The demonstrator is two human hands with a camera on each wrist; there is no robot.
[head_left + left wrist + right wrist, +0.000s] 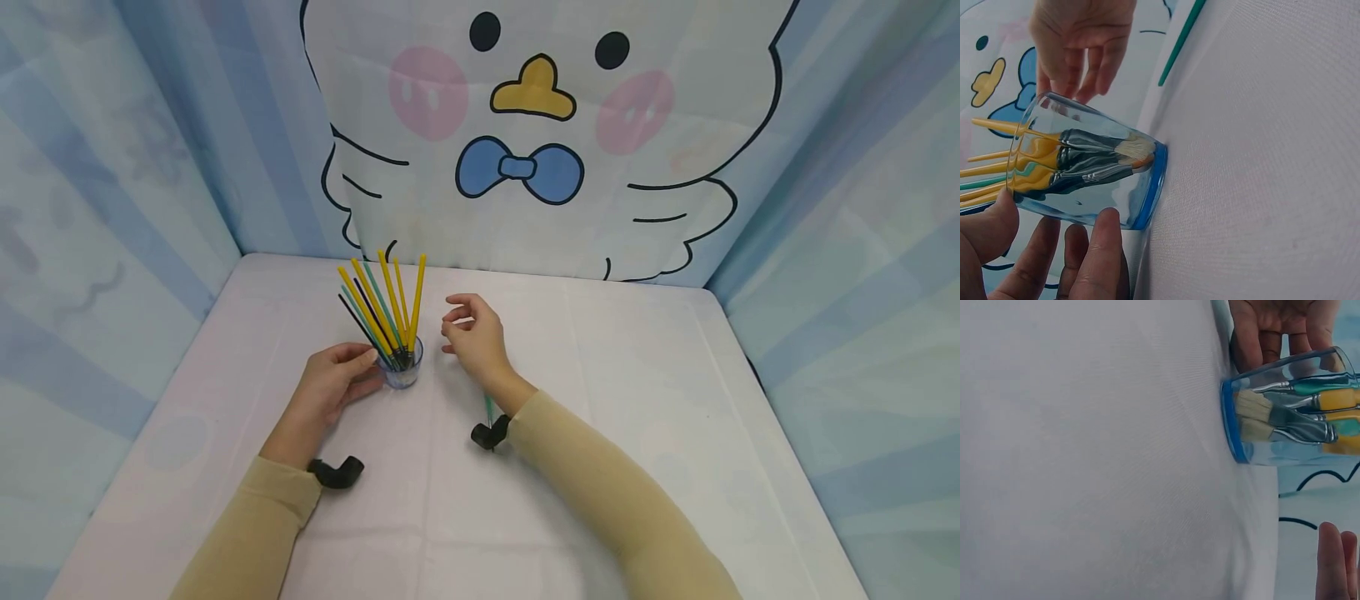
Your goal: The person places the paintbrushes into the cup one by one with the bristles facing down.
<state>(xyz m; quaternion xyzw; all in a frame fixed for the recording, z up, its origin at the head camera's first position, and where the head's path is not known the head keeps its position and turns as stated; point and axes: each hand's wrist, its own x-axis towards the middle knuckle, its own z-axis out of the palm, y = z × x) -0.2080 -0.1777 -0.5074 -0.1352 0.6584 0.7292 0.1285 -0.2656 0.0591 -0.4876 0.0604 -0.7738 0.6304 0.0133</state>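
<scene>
A clear cup (pixel 402 377) with a blue base stands on the white table, holding several paintbrushes (pixel 382 312) with yellow, teal and dark handles. Their bristles point down, as the left wrist view shows through the wall. My left hand (pixel 333 379) holds the cup from its left side, the thumb near the rim and the fingertips along the wall. To the right of the cup hovers my right hand (pixel 478 333), fingers loosely bent and nothing between them. Under the right wrist lies a teal-handled stick (pixel 489 408), partly hidden by the arm.
White cloth (pixel 637 375) covers the table. Behind it hangs a curtain (pixel 525 225) printed with a cartoon figure, and striped blue curtains (pixel 862 250) flank the sides. A black wrist mount (pixel 337 472) sits at the left wrist and another (pixel 489 435) at the right.
</scene>
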